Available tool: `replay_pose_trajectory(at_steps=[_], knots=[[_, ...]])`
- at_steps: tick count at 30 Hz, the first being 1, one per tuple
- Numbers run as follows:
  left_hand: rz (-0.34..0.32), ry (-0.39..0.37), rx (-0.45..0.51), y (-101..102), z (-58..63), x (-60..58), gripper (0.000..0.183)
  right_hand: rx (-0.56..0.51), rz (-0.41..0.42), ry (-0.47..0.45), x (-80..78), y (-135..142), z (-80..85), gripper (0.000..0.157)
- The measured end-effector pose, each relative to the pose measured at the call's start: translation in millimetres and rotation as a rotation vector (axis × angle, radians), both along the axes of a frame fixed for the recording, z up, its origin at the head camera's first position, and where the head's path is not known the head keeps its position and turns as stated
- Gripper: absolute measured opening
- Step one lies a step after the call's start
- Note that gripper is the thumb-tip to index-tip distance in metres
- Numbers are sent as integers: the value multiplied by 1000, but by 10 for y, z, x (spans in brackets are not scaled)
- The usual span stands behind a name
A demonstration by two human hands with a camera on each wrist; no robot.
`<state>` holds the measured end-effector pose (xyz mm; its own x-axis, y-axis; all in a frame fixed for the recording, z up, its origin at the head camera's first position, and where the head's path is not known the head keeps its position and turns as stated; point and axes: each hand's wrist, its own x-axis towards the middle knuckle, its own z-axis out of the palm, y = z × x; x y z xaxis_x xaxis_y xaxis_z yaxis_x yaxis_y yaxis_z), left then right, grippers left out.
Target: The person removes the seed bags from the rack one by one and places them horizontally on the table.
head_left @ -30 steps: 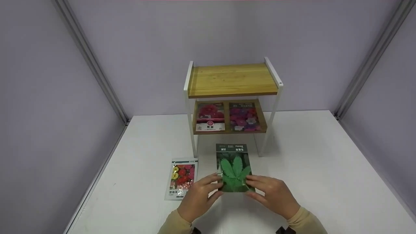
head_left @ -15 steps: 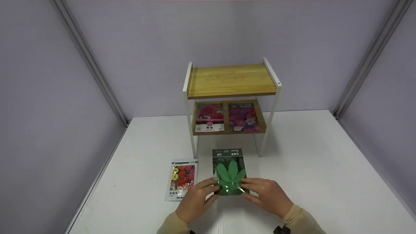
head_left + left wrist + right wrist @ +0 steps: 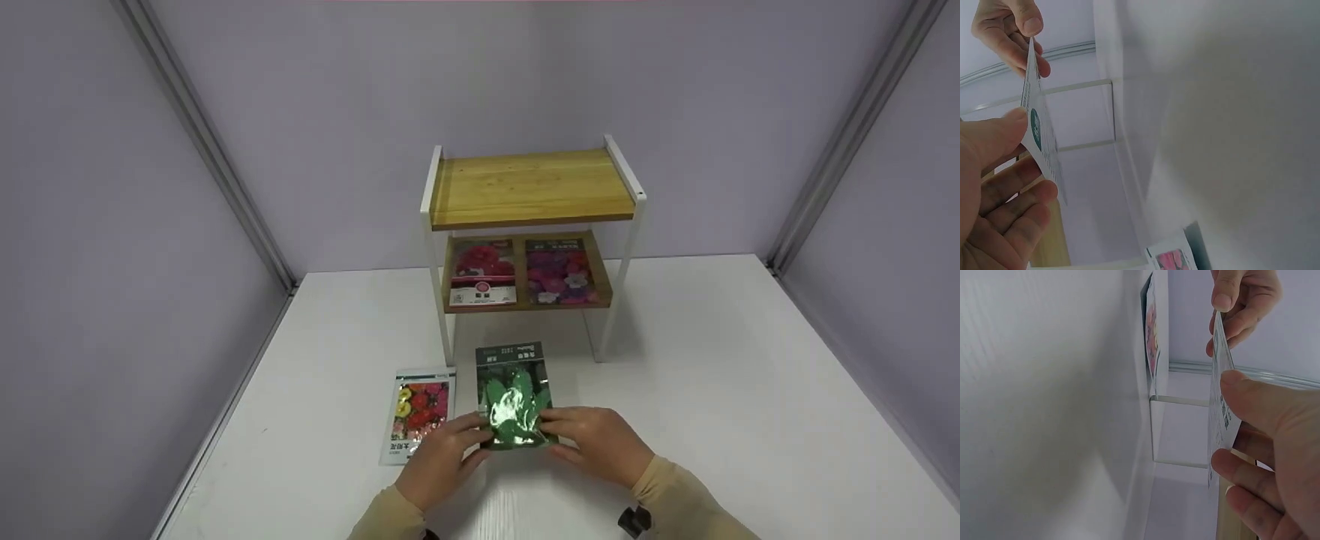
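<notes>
A green seed packet [image 3: 511, 375] with a leaf picture is held above the table by both hands. My left hand [image 3: 439, 461] pinches its near left edge, and my right hand [image 3: 600, 444] pinches the near right edge. In the left wrist view the packet [image 3: 1033, 121] appears nearly edge-on, thumb on its printed white back and fingers on the other face. The right wrist view shows the same packet [image 3: 1220, 396] between thumb and fingers. Left of it, a white-bordered flower seed packet [image 3: 420, 409] lies on the table, its near corner partly behind my left hand.
A two-tier rack with a wooden top board [image 3: 532, 187] and white legs stands ahead. Its lower shelf [image 3: 520, 274] bears a red-flower packet [image 3: 482, 262] and a purple-pink flower packet [image 3: 556, 274] side by side. Grey panels enclose the white table [image 3: 720, 375].
Both hands have shifted left with the green seed packet and slightly toward me, then levelled off. Glare now covers its leaf picture. The lying packet and the shelf's packets stay in place.
</notes>
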<state>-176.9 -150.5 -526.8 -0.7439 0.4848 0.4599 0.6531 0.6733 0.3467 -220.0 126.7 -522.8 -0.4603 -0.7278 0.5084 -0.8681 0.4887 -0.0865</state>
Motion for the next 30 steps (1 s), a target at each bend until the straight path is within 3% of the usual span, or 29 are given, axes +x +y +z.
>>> replay_pose_trajectory(at_steps=[17, 25, 30], knots=[[19, -81, -92, -115, -114, -83, 19, 94, 29, -64, -135, -142, -126, 27], [13, -25, -118, -124, -155, -107, 21, 137, 9, -86, -131, -180, -125, 25], [27, -82, -143, -137, -162, -108, 21, 143, 16, -116, -141, -202, -139, 24]])
